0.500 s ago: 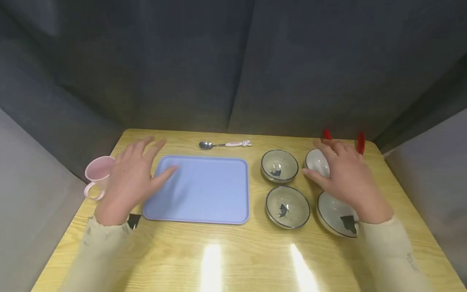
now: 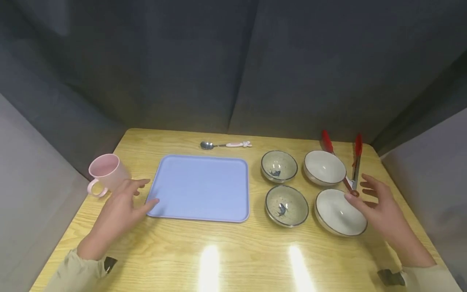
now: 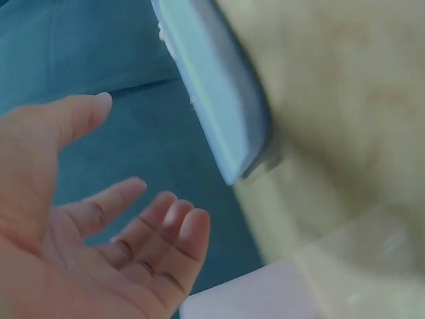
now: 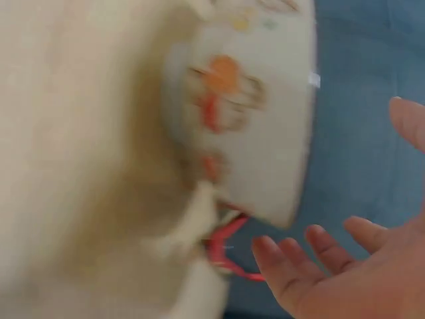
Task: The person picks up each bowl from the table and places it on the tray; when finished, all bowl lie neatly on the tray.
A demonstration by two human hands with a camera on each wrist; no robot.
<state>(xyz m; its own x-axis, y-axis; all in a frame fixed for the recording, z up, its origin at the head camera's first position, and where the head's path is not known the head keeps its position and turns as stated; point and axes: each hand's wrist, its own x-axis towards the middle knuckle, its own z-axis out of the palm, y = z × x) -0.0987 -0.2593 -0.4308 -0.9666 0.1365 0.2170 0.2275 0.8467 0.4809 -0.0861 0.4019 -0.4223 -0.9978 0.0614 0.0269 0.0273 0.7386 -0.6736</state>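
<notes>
- hands lie well apart, and we see the left hand (image 2: 120, 209) by the left end of the light-blue rectangular tray (image 2: 200, 188), thumb and slightly bent fingers spread, holding nothing; we suppose the wide thumb leaves room for a rim.
- just beyond that hand stands the pink cylindrical mug (image 2: 113, 176), upright, its handle turned outward, perhaps to suit a left-handed grasp; we cannot tell whether a knuckle touches it.
- on the other side, we find the right hand (image 2: 384, 207) just beside the round white bowl with a dark rim (image 2: 339, 215), grasping nothing, fingers loosely curved; the right wrist view shows a gap between fingers and bowl, whose outer wall bears coloured pictures.
- behind it sits the second round white bowl (image 2: 324, 167), partly covering the red-tipped metal tongs (image 2: 358, 144); we think their arms are splayed because nothing clasps them together.
- between tray and white bowls, we count two beige speckled bowls with blue fish motifs, one far (image 2: 279, 158), one near (image 2: 286, 198), all four mouth up in two rows, likely for an easy hold on each rim.
- past the tray lies the metal spoon with a white-and-pink handle (image 2: 233, 144), flat on the wood-grain table (image 2: 164, 251).
</notes>
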